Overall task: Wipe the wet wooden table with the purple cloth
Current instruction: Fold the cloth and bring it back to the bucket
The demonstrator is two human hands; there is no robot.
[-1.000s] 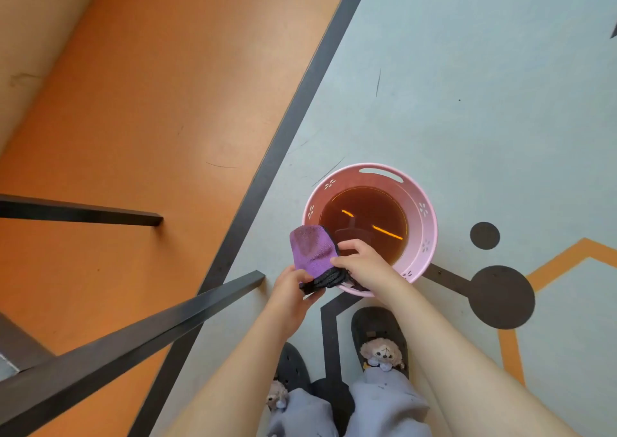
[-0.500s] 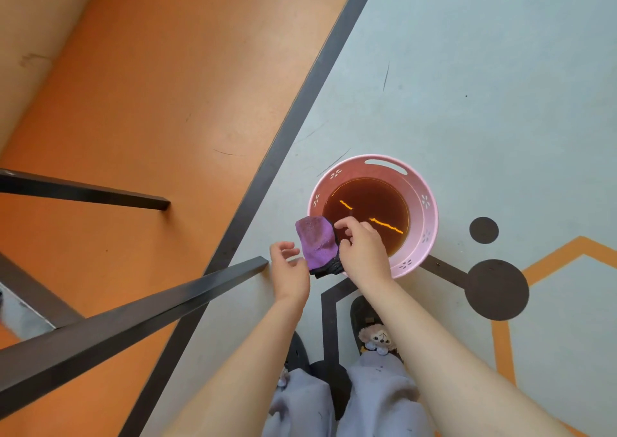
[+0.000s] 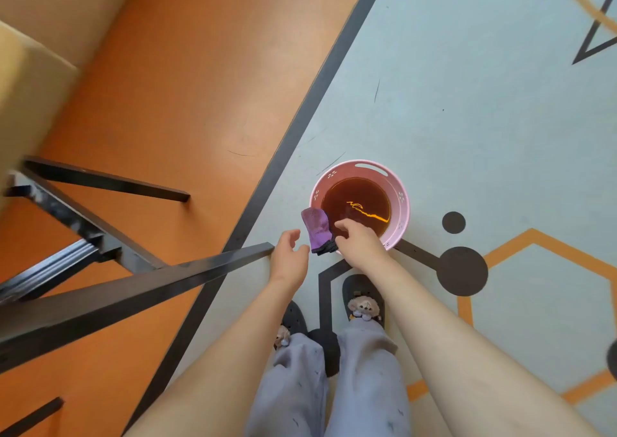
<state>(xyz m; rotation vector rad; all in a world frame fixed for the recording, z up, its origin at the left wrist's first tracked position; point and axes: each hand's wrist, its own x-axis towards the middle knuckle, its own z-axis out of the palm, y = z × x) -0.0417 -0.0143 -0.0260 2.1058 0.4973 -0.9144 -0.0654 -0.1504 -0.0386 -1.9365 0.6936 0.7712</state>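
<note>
The purple cloth (image 3: 317, 227) with a dark edge hangs at the near left rim of a pink bucket (image 3: 402, 199) on the floor. My right hand (image 3: 359, 241) pinches the cloth's right side over the bucket's near rim. My left hand (image 3: 288, 258) hovers just left of the cloth, fingers apart, touching nothing. A pale wooden table edge (image 3: 20, 79) shows at the far left.
The bucket holds dark brown water. Black metal table legs and bars (image 3: 140, 281) slant across the left, one bar end close to my left hand. My feet in dark slippers (image 3: 362, 298) stand just behind the bucket on the orange and pale-blue floor.
My left hand let go of the cloth and moved a little left. My right hand keeps the cloth at the bucket rim. The view pulled back, showing more floor and table frame.
</note>
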